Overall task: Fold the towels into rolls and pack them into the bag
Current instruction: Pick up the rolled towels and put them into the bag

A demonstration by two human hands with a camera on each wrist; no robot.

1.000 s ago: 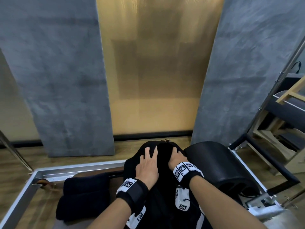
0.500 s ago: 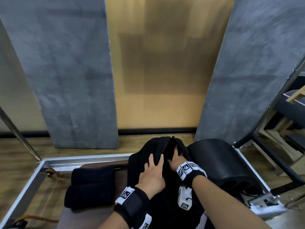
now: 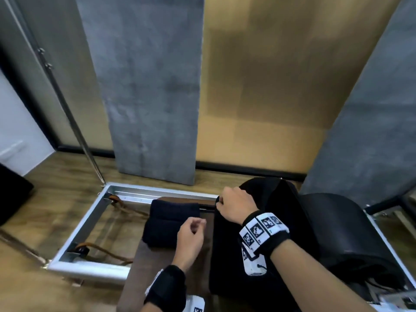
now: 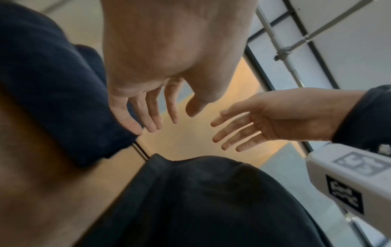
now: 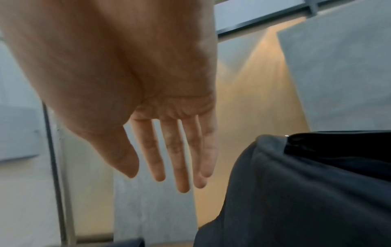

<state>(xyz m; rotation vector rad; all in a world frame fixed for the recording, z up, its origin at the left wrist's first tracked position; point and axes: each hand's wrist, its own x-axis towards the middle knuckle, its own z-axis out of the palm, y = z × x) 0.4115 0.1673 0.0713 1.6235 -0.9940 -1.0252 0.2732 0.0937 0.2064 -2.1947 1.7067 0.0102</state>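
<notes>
A black bag [image 3: 270, 244] stands on the brown pad, its top toward the wall. To its left lies a dark folded towel [image 3: 168, 221]. My left hand [image 3: 191, 230] hovers over the towel's right edge with fingers loosely bent and holds nothing. The left wrist view shows the left hand [image 4: 148, 108] free beside the towel [image 4: 52, 83]. My right hand [image 3: 234, 206] is at the bag's upper left corner. In the right wrist view my right hand [image 5: 169, 150] has straight fingers, clear of the bag [image 5: 306, 192]. What is inside the bag is hidden.
A black padded barrel [image 3: 349, 233] sits right against the bag. A metal frame [image 3: 90, 221] with brown straps [image 3: 126, 208] surrounds the brown pad [image 3: 157, 266]. A slanted metal pole [image 3: 67, 109] rises at the left. Grey panels stand against the wall.
Both hands have lifted off the top of the bag. The left hand moved left over the towel, the right hand to the bag's upper left corner. The view swung left.
</notes>
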